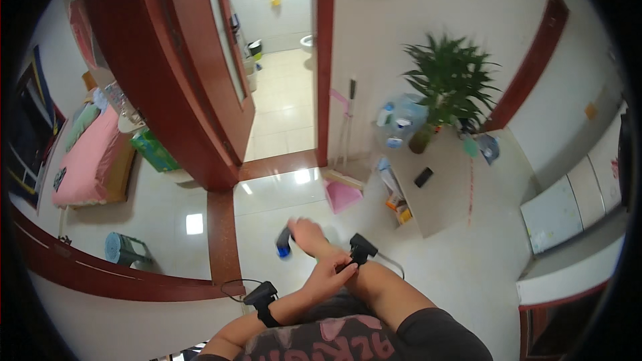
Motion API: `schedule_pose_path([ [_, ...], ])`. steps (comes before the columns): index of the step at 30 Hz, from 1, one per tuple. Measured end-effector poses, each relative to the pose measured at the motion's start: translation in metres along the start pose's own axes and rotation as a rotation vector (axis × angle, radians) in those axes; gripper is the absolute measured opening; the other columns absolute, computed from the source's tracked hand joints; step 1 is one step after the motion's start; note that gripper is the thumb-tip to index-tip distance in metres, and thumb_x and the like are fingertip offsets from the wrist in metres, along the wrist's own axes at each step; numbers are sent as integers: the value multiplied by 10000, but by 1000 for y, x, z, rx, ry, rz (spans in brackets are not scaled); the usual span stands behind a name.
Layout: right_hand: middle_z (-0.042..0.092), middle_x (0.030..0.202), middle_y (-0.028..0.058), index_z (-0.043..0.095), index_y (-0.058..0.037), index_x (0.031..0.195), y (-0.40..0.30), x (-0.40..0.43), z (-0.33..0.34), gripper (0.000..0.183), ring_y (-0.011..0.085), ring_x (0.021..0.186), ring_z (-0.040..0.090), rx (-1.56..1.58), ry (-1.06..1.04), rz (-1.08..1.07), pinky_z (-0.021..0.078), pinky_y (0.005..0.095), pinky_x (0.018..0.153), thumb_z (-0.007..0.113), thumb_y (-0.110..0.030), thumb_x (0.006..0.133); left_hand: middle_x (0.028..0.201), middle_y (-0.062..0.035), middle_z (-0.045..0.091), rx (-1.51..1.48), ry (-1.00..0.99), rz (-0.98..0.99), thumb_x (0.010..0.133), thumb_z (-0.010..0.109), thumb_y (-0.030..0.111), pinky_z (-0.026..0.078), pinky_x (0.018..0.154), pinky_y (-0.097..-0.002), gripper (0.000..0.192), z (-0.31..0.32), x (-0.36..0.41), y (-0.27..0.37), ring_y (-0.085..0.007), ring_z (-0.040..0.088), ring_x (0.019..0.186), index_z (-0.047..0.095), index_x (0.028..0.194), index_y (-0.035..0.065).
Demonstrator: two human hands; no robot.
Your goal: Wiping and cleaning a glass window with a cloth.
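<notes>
My left hand point(326, 277) reaches across to my right wrist, its thumb and fingers on the black strap point(357, 256) there. A black device point(363, 245) with a cable sits on that strap. A similar black strapped device point(262, 297) is on my left wrist. My right hand point(307, 234) is stretched out above the tiled floor, blurred, with a dark handheld object point(284, 244) with a blue end at its fingers. The object's exact kind is too blurred to tell.
A pink dustpan point(343, 194) and broom stand by the wall. A table point(436, 205) holds a potted plant point(446, 77), plastic bottles and a black phone-like object point(424, 177). To the left are an open wooden door point(200, 60), a bed point(93, 160) and a plastic stool point(119, 249).
</notes>
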State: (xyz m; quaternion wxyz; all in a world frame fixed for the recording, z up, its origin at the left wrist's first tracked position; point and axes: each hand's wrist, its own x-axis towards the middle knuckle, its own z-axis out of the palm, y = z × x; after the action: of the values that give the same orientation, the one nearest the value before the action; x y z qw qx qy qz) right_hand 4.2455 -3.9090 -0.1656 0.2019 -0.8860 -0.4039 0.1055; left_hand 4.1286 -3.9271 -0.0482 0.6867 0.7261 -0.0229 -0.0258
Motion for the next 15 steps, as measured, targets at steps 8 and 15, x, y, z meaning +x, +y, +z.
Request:
schedule_pose_path([
  [8,593,1118,111,497,-81,1148,37,334,-66,261,278,996,597,2102,357,747,491,519,818,555,-171,910,921,-85,572,322,335,197,900,537,154,393,803,-326,136,-190,155,-29,-247,497,900,609,918,40],
  [15,604,1105,93,501,-109,1173,0,503,-112,298,257,1009,589,2028,63,616,470,500,839,572,-158,888,1000,-73,624,-618,129,-233,945,460,229,391,883,-280,319,-334,253,-52,-168,542,959,640,1069,-3],
])
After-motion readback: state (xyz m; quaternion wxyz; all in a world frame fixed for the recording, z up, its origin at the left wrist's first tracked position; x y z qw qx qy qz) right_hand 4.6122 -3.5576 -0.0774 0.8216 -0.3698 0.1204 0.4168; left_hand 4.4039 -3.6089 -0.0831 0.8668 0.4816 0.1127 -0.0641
